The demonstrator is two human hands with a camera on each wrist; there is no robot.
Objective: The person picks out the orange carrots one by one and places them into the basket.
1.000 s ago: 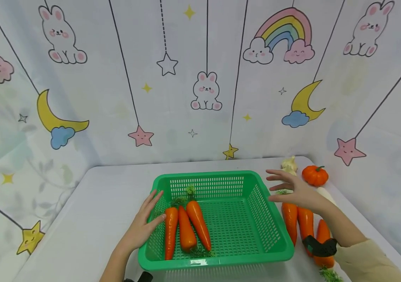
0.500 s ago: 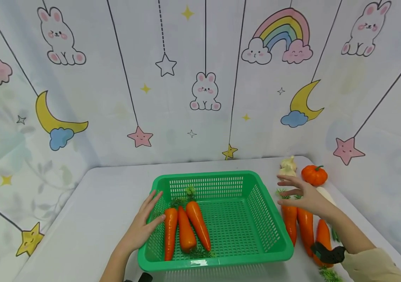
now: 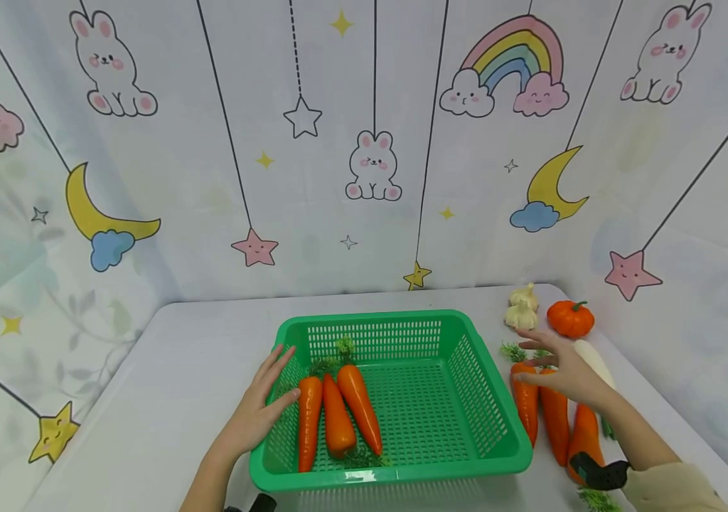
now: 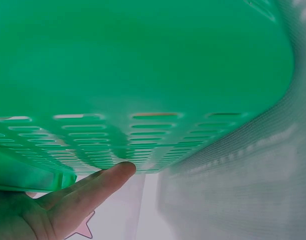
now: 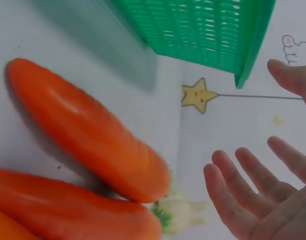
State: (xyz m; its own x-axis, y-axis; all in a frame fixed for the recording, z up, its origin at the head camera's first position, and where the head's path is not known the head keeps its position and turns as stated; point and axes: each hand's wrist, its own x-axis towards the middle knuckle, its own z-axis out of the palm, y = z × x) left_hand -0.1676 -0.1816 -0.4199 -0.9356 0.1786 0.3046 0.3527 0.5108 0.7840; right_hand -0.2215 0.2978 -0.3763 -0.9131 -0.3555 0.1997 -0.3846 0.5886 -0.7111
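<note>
My left hand (image 3: 257, 411) rests at the left rim of a green plastic basket (image 3: 441, 471), thumb and fingers spread and extended. In the left wrist view, its fingers (image 4: 100, 187) lie along the basket's slotted outer wall. Inside the basket, three orange carrots (image 3: 338, 419) with green tops lie on the left side. My right hand (image 3: 559, 368) hovers over three more carrots (image 3: 554, 419) beside the basket, fingers apart and holding nothing. The right wrist view shows its palm (image 5: 288, 215) free, near the thick ends of two carrots (image 5: 93, 130).
Behind the right hand sit two garlic bulbs (image 3: 522, 307) and a small orange pumpkin (image 3: 571, 318). A long white vegetable (image 3: 593, 359) is partly hidden by the right arm. The white table (image 3: 146, 398) meets a patterned cloth backdrop (image 3: 313, 213).
My right hand has moved right and down, from beside the basket's right rim to over the carrots, uncovering the garlic. The left hand and basket have stayed put.
</note>
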